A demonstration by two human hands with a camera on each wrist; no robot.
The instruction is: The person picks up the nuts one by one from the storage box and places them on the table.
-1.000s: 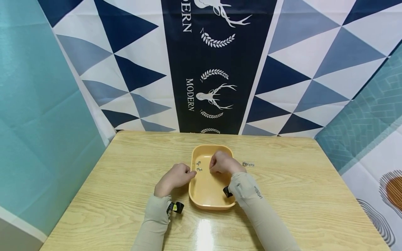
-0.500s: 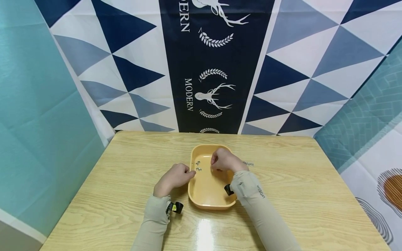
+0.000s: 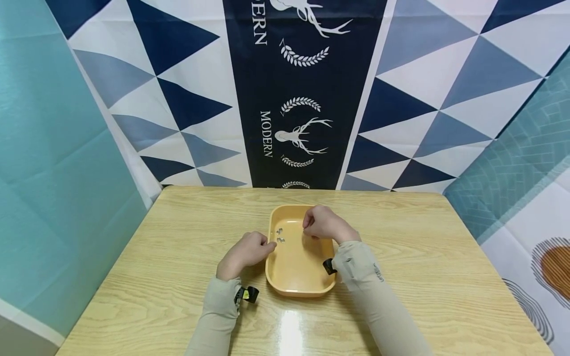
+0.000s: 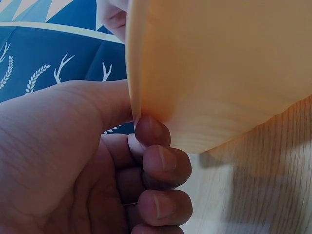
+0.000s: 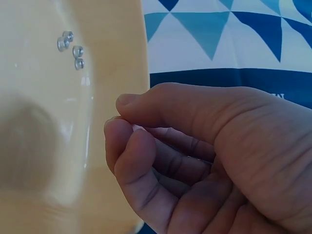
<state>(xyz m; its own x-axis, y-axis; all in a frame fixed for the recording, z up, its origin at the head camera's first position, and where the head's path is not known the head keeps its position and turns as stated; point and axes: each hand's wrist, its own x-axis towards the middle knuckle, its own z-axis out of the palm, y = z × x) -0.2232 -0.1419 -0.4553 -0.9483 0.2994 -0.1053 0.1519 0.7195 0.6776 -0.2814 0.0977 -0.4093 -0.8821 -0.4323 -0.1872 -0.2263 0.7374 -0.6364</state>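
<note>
A yellow plastic tray (image 3: 300, 262) lies on the table. My left hand (image 3: 250, 248) pinches its left rim between thumb and curled index finger, and the left wrist view shows the tray wall (image 4: 204, 73) in that grip. Several small silvery nuts (image 3: 280, 236) lie in the tray near its left side; the right wrist view shows the nuts (image 5: 70, 46) in a loose group. Over the tray's far right part is my right hand (image 3: 324, 223), thumb pressed to the index and middle fingertips. A tiny pale bit shows between the fingertips (image 5: 127, 101); I cannot tell what it is.
The wooden table (image 3: 423, 257) stretches around the tray on all sides. A patterned cloth (image 3: 303, 123) hangs behind its back edge. Black wrist cameras (image 3: 253, 294) sit at both cuffs.
My right hand has risen away from the nuts in the tray and moved right and back, fingertips still together. It now covers the row of nuts seen right of the tray. Left hand unchanged.
</note>
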